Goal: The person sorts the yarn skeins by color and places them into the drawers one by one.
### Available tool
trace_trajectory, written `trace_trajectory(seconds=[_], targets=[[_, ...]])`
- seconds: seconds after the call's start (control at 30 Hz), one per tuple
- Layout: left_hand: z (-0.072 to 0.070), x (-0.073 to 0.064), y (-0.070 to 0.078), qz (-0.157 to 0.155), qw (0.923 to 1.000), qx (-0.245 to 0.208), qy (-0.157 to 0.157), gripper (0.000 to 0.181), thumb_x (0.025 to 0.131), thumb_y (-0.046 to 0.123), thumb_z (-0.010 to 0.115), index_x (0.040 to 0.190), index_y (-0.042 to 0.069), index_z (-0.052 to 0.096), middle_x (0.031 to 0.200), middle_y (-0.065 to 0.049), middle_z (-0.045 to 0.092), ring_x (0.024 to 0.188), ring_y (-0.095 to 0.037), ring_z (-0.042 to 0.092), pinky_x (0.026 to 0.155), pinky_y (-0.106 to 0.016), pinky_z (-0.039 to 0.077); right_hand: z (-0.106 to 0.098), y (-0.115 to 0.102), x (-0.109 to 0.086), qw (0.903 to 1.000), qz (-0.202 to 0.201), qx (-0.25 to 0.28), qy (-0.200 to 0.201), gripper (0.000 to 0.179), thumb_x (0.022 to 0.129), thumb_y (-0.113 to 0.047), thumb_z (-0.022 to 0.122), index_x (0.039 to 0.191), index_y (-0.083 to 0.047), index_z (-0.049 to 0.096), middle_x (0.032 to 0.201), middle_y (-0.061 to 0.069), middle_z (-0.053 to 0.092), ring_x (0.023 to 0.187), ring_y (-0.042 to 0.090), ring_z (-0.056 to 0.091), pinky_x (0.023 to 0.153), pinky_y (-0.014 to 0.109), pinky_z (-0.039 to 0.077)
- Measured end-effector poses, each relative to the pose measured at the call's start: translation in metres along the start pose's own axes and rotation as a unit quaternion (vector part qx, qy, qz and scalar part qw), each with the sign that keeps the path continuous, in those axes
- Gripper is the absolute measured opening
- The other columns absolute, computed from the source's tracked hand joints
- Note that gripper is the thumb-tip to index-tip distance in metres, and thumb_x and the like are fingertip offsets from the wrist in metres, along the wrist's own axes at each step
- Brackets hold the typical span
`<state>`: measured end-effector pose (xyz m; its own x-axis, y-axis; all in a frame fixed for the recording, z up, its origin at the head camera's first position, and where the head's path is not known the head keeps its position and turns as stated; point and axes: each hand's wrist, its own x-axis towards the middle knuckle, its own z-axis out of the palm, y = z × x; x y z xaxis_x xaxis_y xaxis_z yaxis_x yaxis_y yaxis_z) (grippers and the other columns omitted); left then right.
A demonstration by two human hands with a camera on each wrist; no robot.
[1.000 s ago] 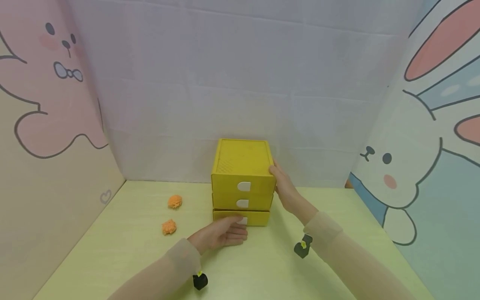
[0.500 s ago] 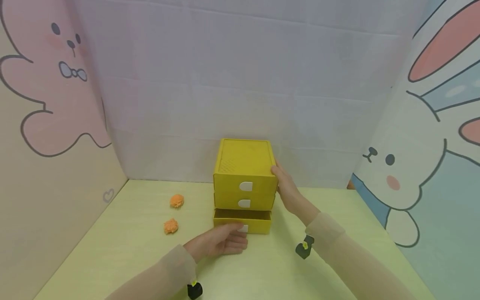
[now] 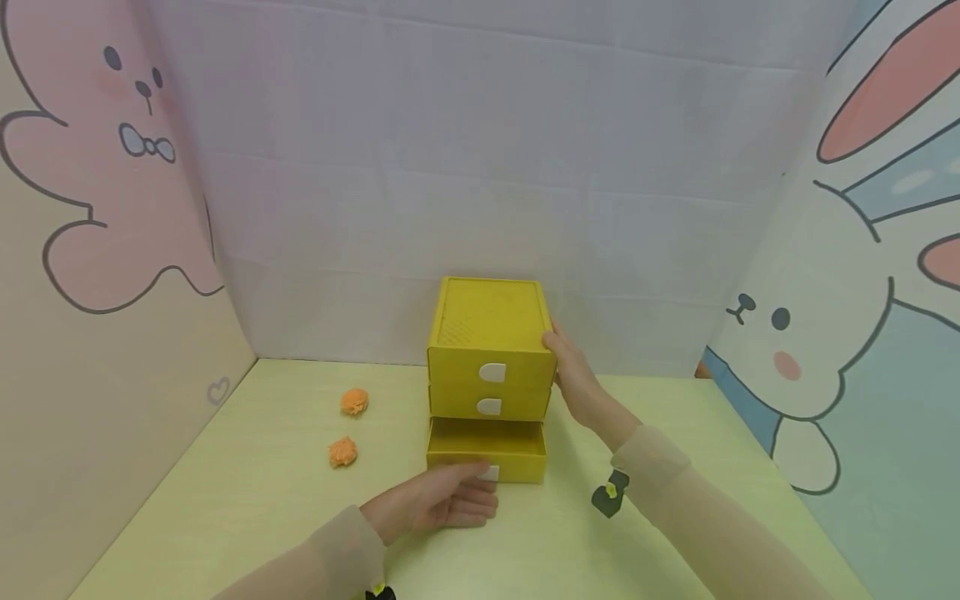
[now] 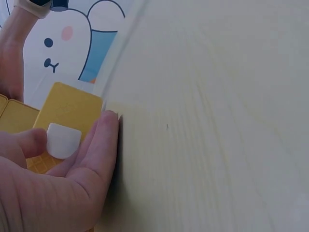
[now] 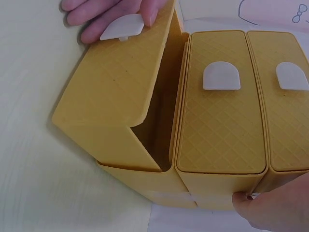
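A yellow three-drawer box (image 3: 491,312) stands by the back wall, its bottom drawer (image 3: 517,467) pulled part way out. My left hand (image 3: 442,500) is at that drawer's front, thumb and fingers pinching the white handle (image 4: 63,140). In the right wrist view, the drawer's inside (image 5: 159,116) shows as a dark gap. My right hand (image 3: 581,387) rests against the box's right side, its thumb at the upper front edge. White tabs also mark the top drawer (image 3: 450,367) and the middle drawer (image 3: 453,402), both closed.
Two small orange crumpled lumps lie left of the box: the farther lump (image 3: 354,401) and the nearer lump (image 3: 342,452). A white sheet (image 3: 337,208) hangs behind the pale wooden table (image 3: 247,500). Cartoon-printed panels flank both sides.
My left hand has moved toward the person, drawing the bottom drawer from nearly closed to well out. My right hand has kept its place on the box.
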<state>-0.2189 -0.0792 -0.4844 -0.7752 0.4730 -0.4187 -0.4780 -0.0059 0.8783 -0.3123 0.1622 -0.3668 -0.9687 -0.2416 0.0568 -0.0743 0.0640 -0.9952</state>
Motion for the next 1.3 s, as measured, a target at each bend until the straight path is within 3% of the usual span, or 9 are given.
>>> trace_trajectory(seconds=[0.4,1.3], targets=[[0.0,-0.009,-0.007,-0.01,0.9999,0.007,0.004,0.061,0.111,0.042,0.057,0.137,-0.013,0.062,0.116,-0.02,0.076,0.111,-0.033,0.075,0.098,-0.044,0.062,0.001,0.001,0.001,1.0,-0.008,0.004,-0.003,0.064,0.114,-0.036,0.032,0.173,-0.031,0.007,0.179,-0.007,0.01,0.164,0.019,0.008,0.132,0.059,0.011],[0.002,-0.027,-0.01,-0.029,0.9982,0.038,-0.037,0.059,0.11,0.044,0.058,0.137,-0.009,0.065,0.114,-0.018,0.077,0.106,-0.028,0.076,0.094,-0.042,0.063,0.001,-0.001,0.0,0.9999,-0.011,0.007,0.003,0.064,0.113,-0.034,0.032,0.173,-0.03,0.008,0.179,-0.005,0.011,0.163,0.02,0.01,0.132,0.059,0.012]])
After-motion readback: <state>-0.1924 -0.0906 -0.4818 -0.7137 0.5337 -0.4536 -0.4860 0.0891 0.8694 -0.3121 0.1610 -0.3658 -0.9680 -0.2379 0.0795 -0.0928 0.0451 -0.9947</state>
